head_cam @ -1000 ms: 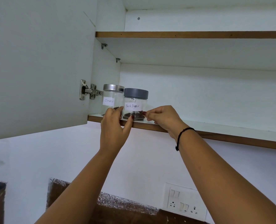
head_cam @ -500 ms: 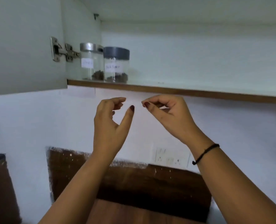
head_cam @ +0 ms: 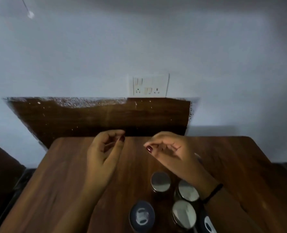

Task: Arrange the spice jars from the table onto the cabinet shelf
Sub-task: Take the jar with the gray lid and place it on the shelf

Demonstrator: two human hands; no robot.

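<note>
Spice jars clustered upright at near right of wooden table | my left hand and right hand hover above it, fingers loosely curled, gripping nothing | right wrist over jars

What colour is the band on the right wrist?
Black. The band shows best in the head view, the only one.

A dim, pale wall carries a switch plate with 2 sockets, far centre, above a dark wooden panel behind the brown worktop.
</note>
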